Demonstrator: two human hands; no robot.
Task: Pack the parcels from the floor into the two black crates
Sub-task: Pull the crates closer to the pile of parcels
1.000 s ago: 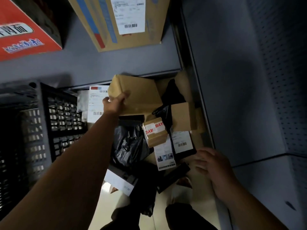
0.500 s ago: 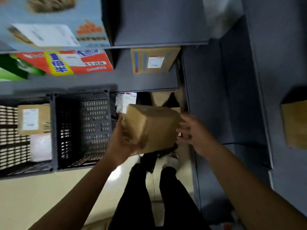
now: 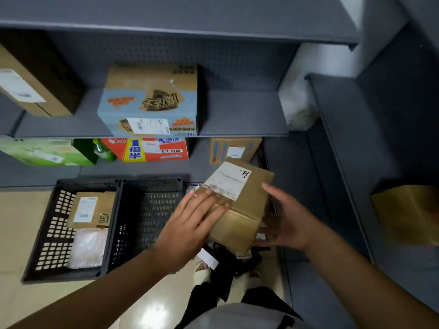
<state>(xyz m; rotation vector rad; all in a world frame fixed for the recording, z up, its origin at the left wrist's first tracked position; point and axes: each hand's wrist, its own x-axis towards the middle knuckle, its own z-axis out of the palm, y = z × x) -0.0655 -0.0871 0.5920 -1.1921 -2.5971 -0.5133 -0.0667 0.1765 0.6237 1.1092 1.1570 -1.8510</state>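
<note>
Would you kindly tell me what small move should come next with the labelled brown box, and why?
Probably swing the brown box leftward over the right crate, which looks bare inside, while the left crate already holds two parcels; the left hand and right hand carry the box above the pile.

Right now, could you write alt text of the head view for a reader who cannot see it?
The left hand and right hand hold a labelled brown box between them, beside two black crates on the floor. One crate holds two parcels.
</note>
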